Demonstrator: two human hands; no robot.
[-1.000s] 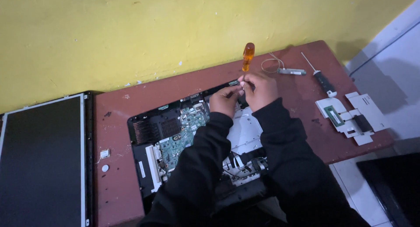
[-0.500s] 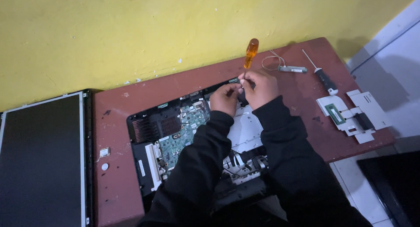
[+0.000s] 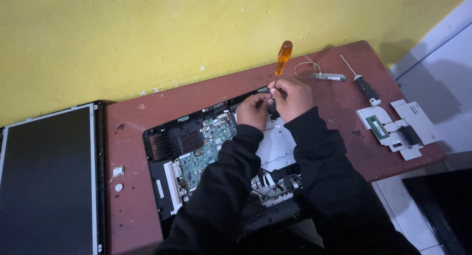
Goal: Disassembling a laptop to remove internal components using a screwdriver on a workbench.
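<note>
An opened laptop base (image 3: 167, 147) lies on a reddish-brown table (image 3: 132, 206), its green circuit board (image 3: 204, 149) and a silver metal plate (image 3: 278, 142) exposed. My right hand (image 3: 294, 97) grips a screwdriver with an orange handle (image 3: 283, 57), held nearly upright with its tip down at the base's far edge. My left hand (image 3: 253, 110) is right beside it, fingers pinched at the screwdriver's tip. Both arms wear black sleeves that hide the near part of the base.
A detached screen panel (image 3: 46, 181) lies at the left, off the table edge. A second screwdriver with a black handle (image 3: 366, 88), a small cable part (image 3: 327, 77) and white plastic covers (image 3: 398, 127) lie at the right. A yellow wall stands behind.
The orange screwdriver has tilted slightly and shifted a little to the right with my right hand. Both hands stay at the same spot on the base's far edge.
</note>
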